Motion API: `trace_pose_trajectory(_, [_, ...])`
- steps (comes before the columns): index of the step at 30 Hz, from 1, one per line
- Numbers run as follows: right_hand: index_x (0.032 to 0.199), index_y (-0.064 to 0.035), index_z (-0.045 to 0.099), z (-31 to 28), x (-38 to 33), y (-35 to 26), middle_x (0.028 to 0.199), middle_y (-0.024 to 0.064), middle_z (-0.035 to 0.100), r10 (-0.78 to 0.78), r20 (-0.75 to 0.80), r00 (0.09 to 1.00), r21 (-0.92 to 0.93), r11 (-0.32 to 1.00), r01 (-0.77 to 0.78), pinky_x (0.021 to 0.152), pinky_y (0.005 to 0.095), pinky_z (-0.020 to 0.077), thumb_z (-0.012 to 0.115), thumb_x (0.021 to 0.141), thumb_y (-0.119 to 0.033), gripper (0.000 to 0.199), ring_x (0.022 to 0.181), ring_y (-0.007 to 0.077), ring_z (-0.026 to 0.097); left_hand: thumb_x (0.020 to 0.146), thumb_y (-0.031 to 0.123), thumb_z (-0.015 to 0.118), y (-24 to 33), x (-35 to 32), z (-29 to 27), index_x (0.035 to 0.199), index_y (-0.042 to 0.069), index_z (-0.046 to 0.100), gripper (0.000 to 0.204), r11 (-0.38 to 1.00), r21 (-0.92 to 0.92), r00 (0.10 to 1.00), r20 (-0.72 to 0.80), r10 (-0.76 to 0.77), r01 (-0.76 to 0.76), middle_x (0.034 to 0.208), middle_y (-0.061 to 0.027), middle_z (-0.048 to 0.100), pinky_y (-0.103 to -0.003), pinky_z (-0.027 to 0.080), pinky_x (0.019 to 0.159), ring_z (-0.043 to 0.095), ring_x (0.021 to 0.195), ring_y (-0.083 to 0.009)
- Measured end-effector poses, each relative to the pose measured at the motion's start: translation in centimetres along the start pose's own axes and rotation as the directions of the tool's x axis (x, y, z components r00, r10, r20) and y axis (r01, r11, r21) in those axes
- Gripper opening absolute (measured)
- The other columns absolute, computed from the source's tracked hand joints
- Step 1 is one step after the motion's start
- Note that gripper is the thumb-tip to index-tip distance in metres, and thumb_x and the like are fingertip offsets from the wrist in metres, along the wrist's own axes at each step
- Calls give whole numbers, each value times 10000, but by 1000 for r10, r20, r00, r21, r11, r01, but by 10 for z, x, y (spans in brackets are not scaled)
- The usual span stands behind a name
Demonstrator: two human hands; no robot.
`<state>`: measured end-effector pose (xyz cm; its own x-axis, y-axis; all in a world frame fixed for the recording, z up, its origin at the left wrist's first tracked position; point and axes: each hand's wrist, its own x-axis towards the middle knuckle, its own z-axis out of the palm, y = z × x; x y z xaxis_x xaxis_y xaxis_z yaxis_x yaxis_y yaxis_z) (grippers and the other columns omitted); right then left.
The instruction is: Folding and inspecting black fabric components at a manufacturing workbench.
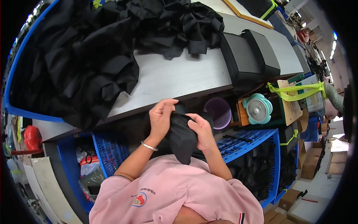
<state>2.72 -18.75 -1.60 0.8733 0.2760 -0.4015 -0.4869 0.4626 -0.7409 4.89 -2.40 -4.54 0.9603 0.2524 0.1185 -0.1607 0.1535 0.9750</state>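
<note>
Matte black fabric piece [182, 140] hangs at centre; judged light, soft, limp; best held by its edges. Left hand [161, 116] pinches it at eleven o'clock, right hand [202, 131] at one. Pale grey table [167, 76] bounds forward reach at twelve; crumpled black cloth heap [85, 59] at ten; round purple plastic basket [220, 115] at two.

left grip [161, 116] + right grip [202, 131] | holding black cloth [181, 138] | purple basket [224, 120] nearby

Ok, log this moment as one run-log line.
left hand: holds black cloth | right hand: holds same cloth | table: black fabric heap | beyond right hand: purple basket
</note>
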Motion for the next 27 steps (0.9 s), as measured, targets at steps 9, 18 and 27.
trace_pose_trajectory(9, [933,37,683,0,35,-1,767,53,672,-480,206,853,-657,578,484,654,225,481,671,925,-70,108,718,57,593,982,174,606,-27,-39,-20,1199,24,633,265,308,-389,497,687,-531,868,1141,-54,668,-296,565,856,660,976,-137])
trace_pose_trajectory(18, [808,-1,622,4,41,66,645,43,487,-168,304,938,-623,710,329,552,257,422,644,979,-258,309,606,63,454,894,93,703,-59,-68,-46,1193,11,629,319,50,-297,300,924,-237,954,1148,-77,645,-306,526,914,623,1031,-166])
trace_pose_trajectory(27, [651,-66,551,13,43,89,634,-76,465,-95,228,969,-346,922,172,568,227,363,710,935,-278,388,647,20,429,956,236,456,-33,-49,-6,909,-51,547,304,-995,90,437,897,68,-31,835,-148,534,-338,552,678,595,802,-243])
